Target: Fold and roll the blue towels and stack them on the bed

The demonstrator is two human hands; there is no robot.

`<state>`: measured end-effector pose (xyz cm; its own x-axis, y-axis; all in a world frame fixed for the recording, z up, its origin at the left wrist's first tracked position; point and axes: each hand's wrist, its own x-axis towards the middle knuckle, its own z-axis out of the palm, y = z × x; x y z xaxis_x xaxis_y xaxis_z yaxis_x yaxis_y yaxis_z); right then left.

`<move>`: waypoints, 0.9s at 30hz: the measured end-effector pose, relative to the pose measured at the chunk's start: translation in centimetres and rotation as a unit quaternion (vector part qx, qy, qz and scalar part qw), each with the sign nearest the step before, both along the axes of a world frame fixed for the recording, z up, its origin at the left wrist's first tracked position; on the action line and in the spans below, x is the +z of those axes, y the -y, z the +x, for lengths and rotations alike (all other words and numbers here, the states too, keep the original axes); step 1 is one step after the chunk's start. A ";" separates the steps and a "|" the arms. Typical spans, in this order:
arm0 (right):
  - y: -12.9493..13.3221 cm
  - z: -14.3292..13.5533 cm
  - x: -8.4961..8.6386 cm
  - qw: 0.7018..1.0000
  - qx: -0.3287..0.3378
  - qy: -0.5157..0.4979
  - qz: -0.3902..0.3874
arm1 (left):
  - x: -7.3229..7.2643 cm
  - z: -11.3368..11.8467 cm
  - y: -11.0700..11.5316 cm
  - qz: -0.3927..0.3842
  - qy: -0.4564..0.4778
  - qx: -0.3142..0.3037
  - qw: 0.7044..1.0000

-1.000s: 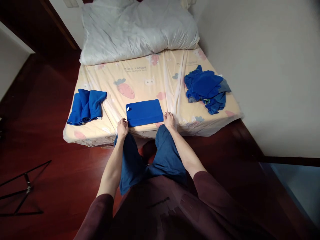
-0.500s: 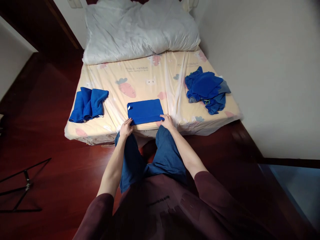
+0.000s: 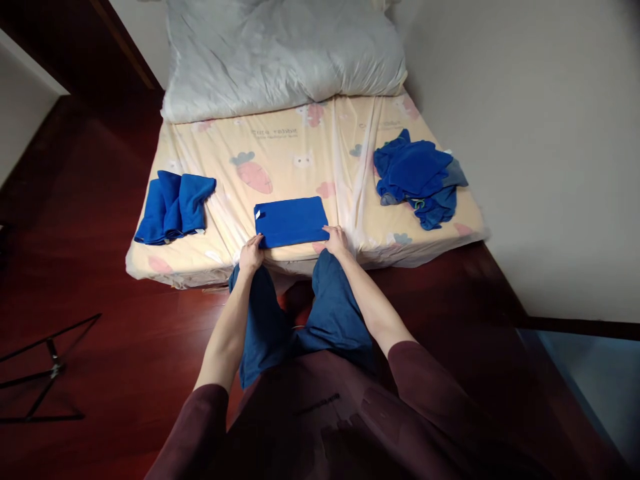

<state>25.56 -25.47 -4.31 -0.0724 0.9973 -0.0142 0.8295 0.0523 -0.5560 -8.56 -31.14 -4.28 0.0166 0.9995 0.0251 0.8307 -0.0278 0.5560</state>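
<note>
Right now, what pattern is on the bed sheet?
Pale yellow bed sheet printed with carrots and rabbits, head view.

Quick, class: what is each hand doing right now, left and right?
Left hand: fingers on the near left corner of the folded towel; grip cannot be told.
Right hand: fingers on its near right corner; grip cannot be told.

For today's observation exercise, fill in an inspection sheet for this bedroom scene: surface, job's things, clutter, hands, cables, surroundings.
Surface: bed with a carrot-print sheet.
Job's things: folded blue towel flat at the near edge.
Clutter: folded blue stack on the left, loose blue pile on the right, white duvet at the head.
Hands: left hand and right hand at the towel's near corners; grip unclear.
Cables: nothing seen.
Surroundings: red wooden floor, black stand, white wall.
</note>
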 end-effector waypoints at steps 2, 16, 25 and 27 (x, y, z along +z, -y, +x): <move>-0.2 -0.2 0.0 1.000 0.008 0.007 0.006 | 0.3 0.0 0.0 -0.001 -0.003 0.008 1.000; -0.4 0.9 -0.9 0.997 -0.045 -0.067 0.000 | 1.0 0.0 0.3 0.008 0.035 0.106 0.994; -0.4 0.5 -0.9 0.995 -0.083 -0.061 0.016 | 1.9 0.3 0.8 -0.003 0.045 0.145 0.988; -0.5 0.5 -0.9 0.995 -0.084 -0.057 0.021 | 2.0 0.4 0.9 -0.010 0.038 0.153 0.988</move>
